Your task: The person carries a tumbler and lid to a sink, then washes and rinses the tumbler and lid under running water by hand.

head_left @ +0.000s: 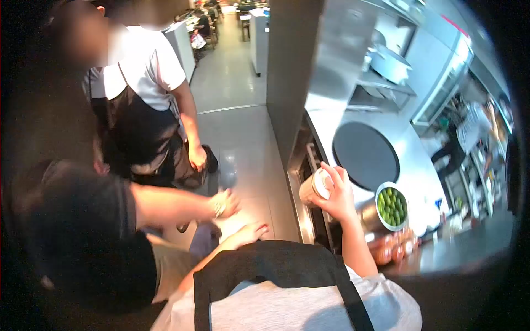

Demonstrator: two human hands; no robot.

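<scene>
My right hand (338, 194) is wrapped round a pale cup (313, 188) that looks like a paper cup with a white lid, held tilted beside the counter's edge. Near it on the counter lies a round dark grey board (366, 154). A metal pot (377, 216) full of small green limes (392, 206) stands just right of my right forearm. My left hand (249, 234) is low in front of my apron, with its fingers stretched out and nothing seen in it. Just above it is the hand (225, 204) of a co-worker in a dark sleeve.
Two people stand close on my left, one in a white shirt and dark apron (141, 124). A grey floor aisle (237, 138) leads past a steel wall (292, 71). Reddish-orange jars (389, 248) stand below the limes. Another person (472, 132) works at the far right.
</scene>
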